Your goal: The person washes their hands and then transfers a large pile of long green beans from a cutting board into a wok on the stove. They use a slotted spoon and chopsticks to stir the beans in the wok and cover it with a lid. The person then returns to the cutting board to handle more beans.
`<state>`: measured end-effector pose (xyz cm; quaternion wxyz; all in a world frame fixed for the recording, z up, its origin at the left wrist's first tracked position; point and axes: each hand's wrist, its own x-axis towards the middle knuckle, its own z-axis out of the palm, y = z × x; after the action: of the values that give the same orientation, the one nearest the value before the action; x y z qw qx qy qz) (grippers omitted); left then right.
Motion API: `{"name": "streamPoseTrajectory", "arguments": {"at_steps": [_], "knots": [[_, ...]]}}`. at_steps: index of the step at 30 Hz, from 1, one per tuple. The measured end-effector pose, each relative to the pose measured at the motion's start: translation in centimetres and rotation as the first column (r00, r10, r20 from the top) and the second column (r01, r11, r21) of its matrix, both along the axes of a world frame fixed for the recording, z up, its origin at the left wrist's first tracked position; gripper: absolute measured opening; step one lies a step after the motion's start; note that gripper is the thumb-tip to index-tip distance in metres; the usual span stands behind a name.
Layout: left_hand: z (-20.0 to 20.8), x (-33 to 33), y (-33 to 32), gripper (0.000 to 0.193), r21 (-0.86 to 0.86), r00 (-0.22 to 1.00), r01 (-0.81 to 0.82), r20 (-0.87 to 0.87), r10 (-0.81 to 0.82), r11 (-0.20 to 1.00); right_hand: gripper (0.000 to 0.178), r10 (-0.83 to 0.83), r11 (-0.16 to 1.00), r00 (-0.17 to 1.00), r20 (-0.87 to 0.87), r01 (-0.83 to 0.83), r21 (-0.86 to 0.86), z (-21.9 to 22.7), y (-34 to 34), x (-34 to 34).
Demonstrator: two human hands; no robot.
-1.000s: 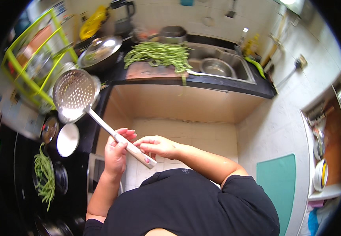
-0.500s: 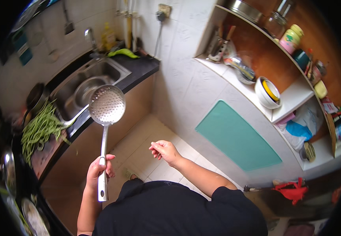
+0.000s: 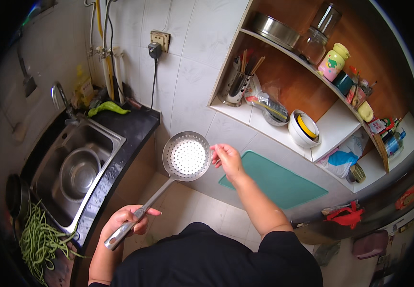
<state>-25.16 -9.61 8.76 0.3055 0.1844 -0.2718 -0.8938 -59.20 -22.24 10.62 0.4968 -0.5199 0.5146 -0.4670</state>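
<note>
A metal skimmer (image 3: 186, 157) with a round perforated bowl is held up in front of me, tilted toward the right. My left hand (image 3: 129, 221) wraps round its long handle, with the thumb along the top. At the right rim of the bowl, the bent fingers of my right hand (image 3: 227, 160) pinch the edge; the exact contact is partly hidden. Beyond the skimmer, to the left, a steel basin (image 3: 79, 173) sits inside the sink (image 3: 103, 131).
Long green beans (image 3: 38, 241) lie on the dark counter (image 3: 137, 125) at left, near a black pan (image 3: 16, 196). A green pepper (image 3: 107, 108) rests behind the sink. On the right are open shelves (image 3: 307, 154) with bowls (image 3: 304, 129) and jars, above a teal panel (image 3: 278, 181).
The skimmer has swung right, away from over the sink. My right hand has moved up and right to its rim. The view has turned toward the right.
</note>
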Motion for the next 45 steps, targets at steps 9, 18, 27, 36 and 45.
{"name": "streamPoseTrajectory", "arguments": {"at_steps": [9, 18, 27, 36, 45], "knots": [[1.3, -1.9, -6.5, 0.062, -0.003, 0.996, 0.062, -0.071, -0.062, 0.998, 0.023, -0.278, 0.844, 0.961, -0.012, 0.238, -0.481, 10.2, -14.5, -6.2], [4.3, -7.5, -9.5, 0.062, -0.071, 0.998, -0.035, 0.057, 0.039, 0.997, 0.029, -0.444, 0.719, 0.846, -0.294, 0.14, -0.681, 14.9, -27.7, -10.8], [3.5, -11.1, -8.9, 0.062, -0.105, 0.973, -0.216, 0.057, 0.223, 0.971, 0.021, -0.294, 0.674, 0.948, -0.123, 0.114, -0.73, 19.1, -26.4, -12.1], [3.2, -12.6, -7.9, 0.06, -0.076, 0.942, -0.319, 0.081, 0.325, 0.945, 0.014, -0.336, 0.027, 0.939, -0.079, -0.074, -0.997, 19.9, -19.0, -7.5], [3.5, -12.5, -3.0, 0.057, -0.062, 0.807, -0.532, 0.265, 0.528, 0.844, 0.039, 0.463, 0.13, 0.882, -0.081, -0.158, -0.979, 18.1, -11.9, 1.5]]}}
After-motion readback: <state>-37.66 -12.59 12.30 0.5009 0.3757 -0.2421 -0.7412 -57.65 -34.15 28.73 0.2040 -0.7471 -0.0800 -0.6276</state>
